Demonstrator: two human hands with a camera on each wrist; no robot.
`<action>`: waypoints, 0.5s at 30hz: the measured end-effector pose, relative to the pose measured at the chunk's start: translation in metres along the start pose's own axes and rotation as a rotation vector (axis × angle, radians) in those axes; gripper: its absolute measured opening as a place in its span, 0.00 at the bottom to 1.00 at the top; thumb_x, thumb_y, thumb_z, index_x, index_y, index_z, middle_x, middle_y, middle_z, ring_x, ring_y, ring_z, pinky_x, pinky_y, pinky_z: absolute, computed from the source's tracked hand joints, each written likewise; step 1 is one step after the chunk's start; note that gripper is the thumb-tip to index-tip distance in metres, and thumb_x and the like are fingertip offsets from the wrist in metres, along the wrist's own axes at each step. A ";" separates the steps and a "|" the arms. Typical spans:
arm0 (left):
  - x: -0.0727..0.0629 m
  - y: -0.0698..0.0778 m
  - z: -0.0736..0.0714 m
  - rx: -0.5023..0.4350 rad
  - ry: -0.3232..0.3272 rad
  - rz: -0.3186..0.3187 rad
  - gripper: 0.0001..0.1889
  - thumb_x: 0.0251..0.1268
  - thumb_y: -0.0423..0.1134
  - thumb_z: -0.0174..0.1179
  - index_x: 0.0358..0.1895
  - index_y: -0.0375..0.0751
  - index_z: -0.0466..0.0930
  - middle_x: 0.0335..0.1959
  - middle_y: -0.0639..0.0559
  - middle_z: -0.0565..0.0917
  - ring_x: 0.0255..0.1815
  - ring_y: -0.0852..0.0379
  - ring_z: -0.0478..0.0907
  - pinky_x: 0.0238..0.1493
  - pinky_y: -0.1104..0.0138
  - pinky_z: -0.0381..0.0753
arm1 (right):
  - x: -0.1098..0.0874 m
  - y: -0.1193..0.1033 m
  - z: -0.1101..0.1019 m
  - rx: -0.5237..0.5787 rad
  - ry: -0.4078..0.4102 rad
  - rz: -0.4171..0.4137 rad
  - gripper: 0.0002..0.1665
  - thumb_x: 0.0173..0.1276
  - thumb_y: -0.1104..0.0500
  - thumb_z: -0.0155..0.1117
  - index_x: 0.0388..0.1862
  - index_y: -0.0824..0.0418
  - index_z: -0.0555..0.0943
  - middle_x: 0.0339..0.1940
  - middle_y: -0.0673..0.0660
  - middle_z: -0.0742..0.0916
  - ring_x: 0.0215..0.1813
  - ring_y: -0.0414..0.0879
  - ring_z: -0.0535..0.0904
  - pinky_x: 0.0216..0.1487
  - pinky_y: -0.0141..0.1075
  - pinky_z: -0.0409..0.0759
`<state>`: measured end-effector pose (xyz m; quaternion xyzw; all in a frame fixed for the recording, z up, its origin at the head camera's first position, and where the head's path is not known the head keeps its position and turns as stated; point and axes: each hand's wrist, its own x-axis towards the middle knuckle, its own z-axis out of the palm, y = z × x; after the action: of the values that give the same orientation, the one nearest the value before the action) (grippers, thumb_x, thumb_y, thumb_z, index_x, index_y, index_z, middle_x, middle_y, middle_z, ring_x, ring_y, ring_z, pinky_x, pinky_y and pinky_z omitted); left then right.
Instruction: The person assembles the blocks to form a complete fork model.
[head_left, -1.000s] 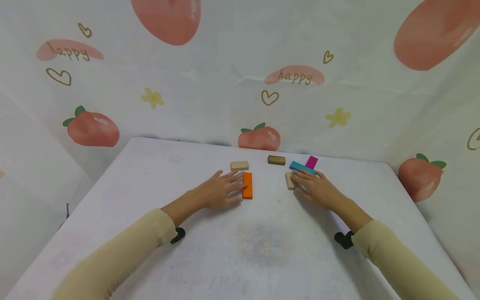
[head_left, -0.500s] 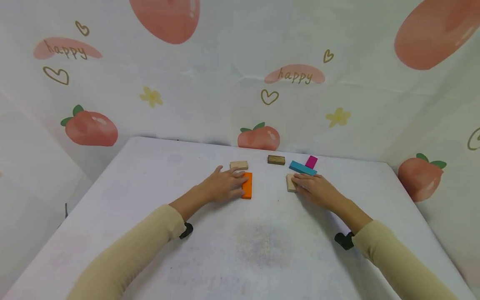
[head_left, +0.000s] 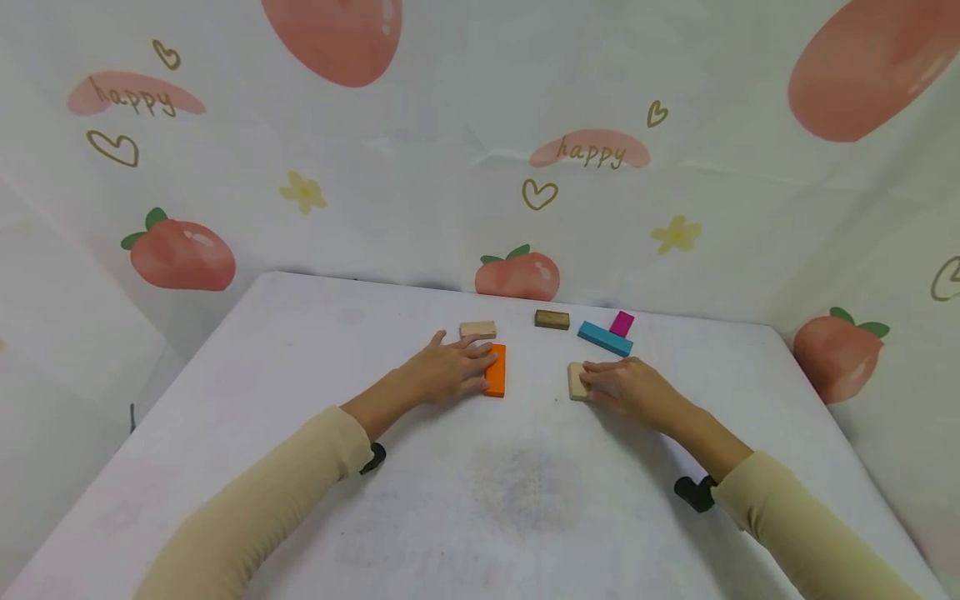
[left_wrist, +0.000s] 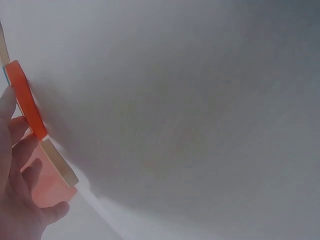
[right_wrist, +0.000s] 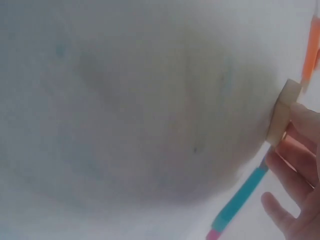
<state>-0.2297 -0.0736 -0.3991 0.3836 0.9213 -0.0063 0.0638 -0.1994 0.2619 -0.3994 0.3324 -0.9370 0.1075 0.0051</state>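
In the head view, my left hand (head_left: 450, 371) lies at an orange block (head_left: 496, 372), its fingertips resting on the block's top and left edge. The left wrist view shows those fingers (left_wrist: 17, 129) along the upper edge of the orange block. My right hand (head_left: 633, 390) pinches a pale wooden block (head_left: 576, 382) by its right side, low over the white table. Thumb and fingers meet that wooden block (right_wrist: 283, 112) in the right wrist view, partly covering it. Another pale wooden block (head_left: 477, 329) lies just beyond my left fingers.
A dark brown block (head_left: 552, 320) lies near the back edge. To its right, a blue block (head_left: 604, 338) lies against a magenta block (head_left: 622, 323). Behind the white table (head_left: 420, 517) hangs a printed cloth (head_left: 420, 167).
My right hand has drawn the pale wooden block a little toward me, away from the blue block. My left hand has shifted right onto the orange block, which stays in place.
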 end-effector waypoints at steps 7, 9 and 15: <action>0.001 0.005 0.001 -0.029 0.000 -0.013 0.30 0.78 0.58 0.45 0.76 0.50 0.63 0.77 0.52 0.63 0.80 0.50 0.51 0.70 0.37 0.56 | -0.004 -0.015 0.002 -0.036 -0.022 -0.024 0.24 0.63 0.57 0.74 0.58 0.61 0.84 0.58 0.59 0.85 0.56 0.55 0.84 0.57 0.53 0.79; 0.001 0.006 0.001 -0.034 -0.001 -0.012 0.30 0.78 0.57 0.45 0.77 0.50 0.63 0.77 0.52 0.63 0.80 0.50 0.51 0.70 0.37 0.56 | -0.004 -0.020 0.003 -0.040 -0.025 -0.027 0.25 0.62 0.57 0.74 0.58 0.61 0.84 0.58 0.58 0.85 0.56 0.55 0.84 0.57 0.52 0.79; 0.004 0.011 0.001 -0.029 -0.009 -0.021 0.30 0.78 0.58 0.44 0.77 0.50 0.61 0.78 0.53 0.61 0.80 0.50 0.50 0.70 0.38 0.57 | -0.006 -0.031 0.005 -0.046 -0.011 -0.079 0.24 0.62 0.55 0.75 0.57 0.59 0.85 0.56 0.58 0.86 0.55 0.54 0.84 0.56 0.50 0.80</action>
<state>-0.2243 -0.0631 -0.4004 0.3727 0.9250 0.0046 0.0735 -0.1751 0.2405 -0.3989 0.3697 -0.9253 0.0839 0.0118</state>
